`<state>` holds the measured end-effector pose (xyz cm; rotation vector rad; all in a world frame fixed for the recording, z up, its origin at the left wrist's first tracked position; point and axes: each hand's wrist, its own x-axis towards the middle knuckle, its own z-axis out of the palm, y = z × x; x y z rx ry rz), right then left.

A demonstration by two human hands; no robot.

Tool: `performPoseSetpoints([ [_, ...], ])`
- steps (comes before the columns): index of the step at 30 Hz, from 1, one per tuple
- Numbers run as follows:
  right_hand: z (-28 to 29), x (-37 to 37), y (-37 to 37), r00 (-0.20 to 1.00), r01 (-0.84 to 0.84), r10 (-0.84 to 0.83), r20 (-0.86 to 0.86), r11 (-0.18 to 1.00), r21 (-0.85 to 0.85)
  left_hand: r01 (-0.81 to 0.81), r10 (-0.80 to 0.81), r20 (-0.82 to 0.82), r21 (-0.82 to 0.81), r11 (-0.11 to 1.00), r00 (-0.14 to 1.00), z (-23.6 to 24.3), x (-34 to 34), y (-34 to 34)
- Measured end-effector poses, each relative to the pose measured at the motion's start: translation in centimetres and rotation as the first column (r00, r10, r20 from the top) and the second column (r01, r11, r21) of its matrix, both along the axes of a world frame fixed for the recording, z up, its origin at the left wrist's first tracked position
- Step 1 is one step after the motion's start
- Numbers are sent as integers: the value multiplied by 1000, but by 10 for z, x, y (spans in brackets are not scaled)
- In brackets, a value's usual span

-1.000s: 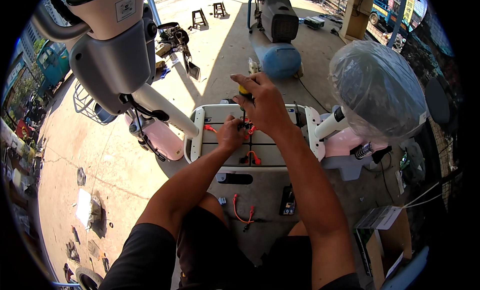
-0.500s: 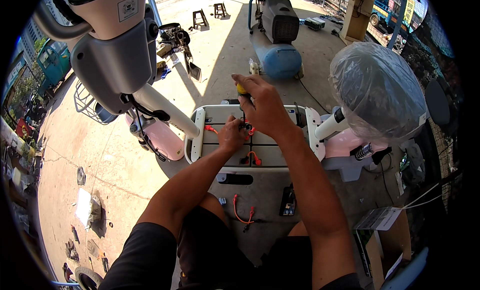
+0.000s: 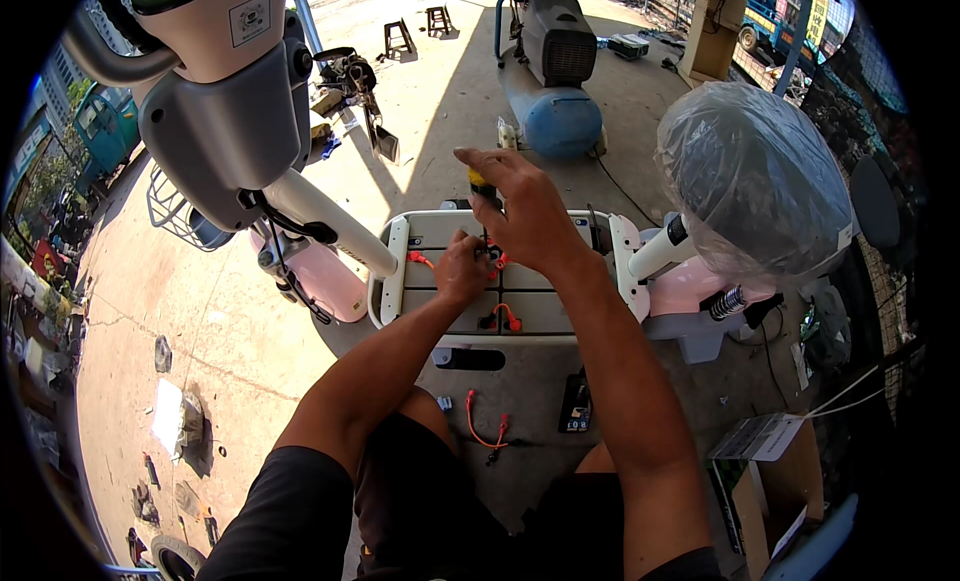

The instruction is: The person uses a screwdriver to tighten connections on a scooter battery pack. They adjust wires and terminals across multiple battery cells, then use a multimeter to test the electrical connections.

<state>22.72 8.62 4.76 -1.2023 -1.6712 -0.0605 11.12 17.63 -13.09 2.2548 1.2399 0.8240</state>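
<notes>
A screwdriver with a yellow and black handle point(image 3: 482, 184) stands upright in my right hand point(image 3: 532, 219), whose fingers curl round the handle's top. Its shaft goes down to a battery terminal beside my left hand point(image 3: 462, 269). My left fingers are pinched together there, and what they grip is hidden. Below both hands lie several grey batteries point(image 3: 548, 306), set side by side in the white-rimmed floor tray point(image 3: 470, 339) of an electric scooter. An orange-red cable point(image 3: 510, 313) bridges two batteries at the near side, and another cable end point(image 3: 416, 257) lies left of my hand.
On the ground nearby are a loose red cable point(image 3: 475, 428) and a phone-like black device point(image 3: 576, 403). The steering column point(image 3: 325, 221) rises at left, a plastic-wrapped seat point(image 3: 755, 186) at right. Beyond stands a blue air compressor point(image 3: 562, 126); an opened cardboard box point(image 3: 775, 491) sits lower right.
My right hand has turned slightly on the screwdriver and shifted a little left, so more of the handle shows. The left hand stays at the terminal.
</notes>
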Motion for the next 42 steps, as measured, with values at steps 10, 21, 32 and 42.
performPoseSetpoints([
  [10, 4, 3, 2, 1000, -1, 1, 14, 1000, -1, -59, 59, 43, 2, 998, 997, 7, 9, 11],
  [21, 1, 7, 7, 998, 57, -56, 17, 998, -31, -99, 98, -27, -13, 995, 995, 8, 13, 14],
  [32, 1, 7, 13, 997, 73, -73, 8, 995, -73, -49, 49, -1, -7, 999, 999, 6, 9, 18],
  [42, 3, 9, 13, 996, 82, -81, 23, 995, -61, -50, 51, 12, -68, 996, 999, 5, 9, 18],
])
